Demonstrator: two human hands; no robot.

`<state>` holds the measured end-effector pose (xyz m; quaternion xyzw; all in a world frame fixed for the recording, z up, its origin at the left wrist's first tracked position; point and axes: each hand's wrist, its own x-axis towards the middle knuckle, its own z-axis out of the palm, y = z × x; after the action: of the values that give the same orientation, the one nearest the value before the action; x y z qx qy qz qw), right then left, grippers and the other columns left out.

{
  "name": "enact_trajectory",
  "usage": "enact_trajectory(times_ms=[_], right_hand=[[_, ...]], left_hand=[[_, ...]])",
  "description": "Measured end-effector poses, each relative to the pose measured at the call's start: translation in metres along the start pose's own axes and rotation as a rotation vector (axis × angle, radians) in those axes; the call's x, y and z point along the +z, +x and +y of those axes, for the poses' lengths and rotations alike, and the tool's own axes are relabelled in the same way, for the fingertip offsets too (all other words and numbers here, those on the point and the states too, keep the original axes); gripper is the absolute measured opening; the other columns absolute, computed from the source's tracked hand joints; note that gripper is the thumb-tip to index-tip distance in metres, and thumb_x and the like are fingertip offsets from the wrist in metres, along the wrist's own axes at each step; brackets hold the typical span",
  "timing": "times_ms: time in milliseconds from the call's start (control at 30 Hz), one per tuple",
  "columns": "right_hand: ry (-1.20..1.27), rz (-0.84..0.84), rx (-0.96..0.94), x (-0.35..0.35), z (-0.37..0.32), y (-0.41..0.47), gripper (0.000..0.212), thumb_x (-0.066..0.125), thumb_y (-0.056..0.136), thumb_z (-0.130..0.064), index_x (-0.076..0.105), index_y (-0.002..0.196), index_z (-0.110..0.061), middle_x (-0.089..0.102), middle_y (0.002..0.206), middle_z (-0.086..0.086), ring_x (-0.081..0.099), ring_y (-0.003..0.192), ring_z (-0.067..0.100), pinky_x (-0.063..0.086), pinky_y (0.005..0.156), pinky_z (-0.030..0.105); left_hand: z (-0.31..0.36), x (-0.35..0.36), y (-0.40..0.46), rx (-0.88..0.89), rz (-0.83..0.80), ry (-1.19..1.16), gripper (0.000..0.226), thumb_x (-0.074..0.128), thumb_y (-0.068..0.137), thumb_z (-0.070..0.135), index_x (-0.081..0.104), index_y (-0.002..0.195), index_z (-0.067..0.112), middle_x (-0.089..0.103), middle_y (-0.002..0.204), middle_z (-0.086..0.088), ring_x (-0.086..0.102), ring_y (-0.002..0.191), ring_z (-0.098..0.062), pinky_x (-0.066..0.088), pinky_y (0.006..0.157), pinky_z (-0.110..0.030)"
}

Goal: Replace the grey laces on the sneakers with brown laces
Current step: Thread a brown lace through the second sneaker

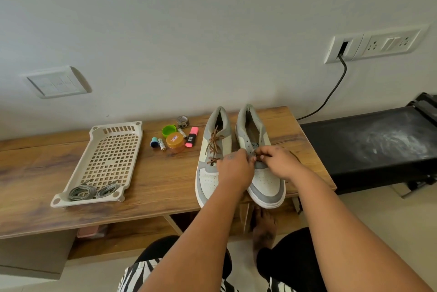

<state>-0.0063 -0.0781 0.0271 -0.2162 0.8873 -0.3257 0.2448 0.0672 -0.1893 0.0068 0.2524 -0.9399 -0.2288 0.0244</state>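
Note:
Two grey-and-white sneakers stand side by side on the wooden table (142,173). The left sneaker (212,150) is threaded with a brown lace (214,144). The right sneaker (264,180) has its upper eyelets bare. My left hand (236,168) and my right hand (277,161) meet over the lower eyelets of the right sneaker, fingers curled and pinching a brown lace (259,156) between them. Most of that lace is hidden under my hands. Two bundles of grey laces (93,191) lie in the near end of a beige perforated tray (111,157).
Behind the tray's right side sit a green cap (169,130), an orange-lidded jar (175,142), a pink highlighter (192,140), batteries (161,144) and a tape roll (182,121). A black treadmill (369,142) adjoins the table's right end. A black cable (331,93) hangs from the wall socket.

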Motion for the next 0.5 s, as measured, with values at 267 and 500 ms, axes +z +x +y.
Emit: enact_trajectory(times_ms=[267,500], right_hand=[[0.420,0.065,0.083,0.000,0.009,0.001,0.030,0.049,0.100,-0.009,0.069,0.093,-0.029,0.072,0.098,-0.005,0.063,0.103,0.012,0.045,0.099,0.034],[0.527,0.258,0.147,-0.009,0.023,0.003,0.033,0.044,0.099,-0.006,0.070,0.097,-0.027,0.069,0.109,-0.003,0.062,0.109,0.020,0.051,0.095,0.037]], left_hand=[[-0.017,-0.072,-0.013,-0.023,-0.354,-1.823,0.030,0.047,0.099,0.022,0.062,0.073,0.018,0.062,0.085,0.001,0.059,0.086,-0.016,0.042,0.085,-0.032],[-0.034,-0.077,-0.012,-0.084,-0.299,-1.218,0.031,0.083,0.074,0.035,0.059,0.068,0.016,0.060,0.070,0.003,0.054,0.067,-0.013,0.049,0.069,-0.026]])
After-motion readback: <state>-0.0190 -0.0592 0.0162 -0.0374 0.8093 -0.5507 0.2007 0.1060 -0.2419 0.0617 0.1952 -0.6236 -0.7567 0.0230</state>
